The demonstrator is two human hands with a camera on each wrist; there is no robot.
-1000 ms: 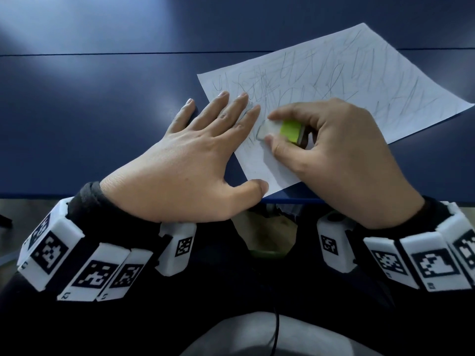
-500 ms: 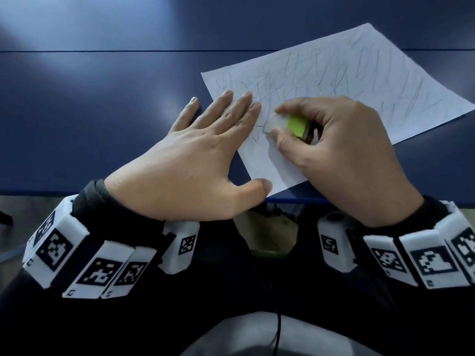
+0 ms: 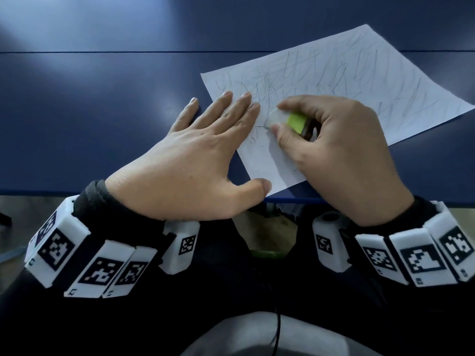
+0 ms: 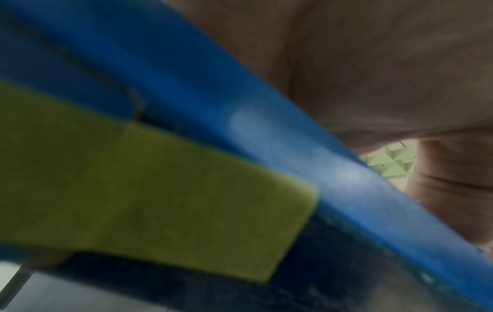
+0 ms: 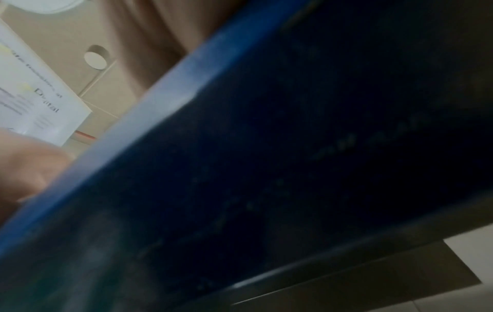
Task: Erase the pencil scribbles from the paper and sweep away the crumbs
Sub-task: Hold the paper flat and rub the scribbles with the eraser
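A white sheet of paper [image 3: 359,80] covered in grey pencil scribbles lies askew on the dark blue table [image 3: 90,111]. My left hand [image 3: 205,150] lies flat with straight fingers on the sheet's left edge, its thumb on the near corner. My right hand [image 3: 334,155] pinches a white eraser [image 3: 276,118] with a green sleeve between thumb and forefinger, its white end pressed on the paper just right of my left fingertips. Around the eraser the paper looks paler, with a few faint marks. Both wrist views are blurred and show only the blue table edge [image 4: 266,130].
The table's near edge [image 3: 77,192] runs just under my wrists, and the paper's near corner reaches it. A seam [image 3: 102,51] crosses the tabletop behind the hands. Bare blue surface stretches to the left and behind.
The eraser has rubbed up the sheet from the near part and a little back, towards the denser scribbles. My left hand has stayed pressed on the paper.
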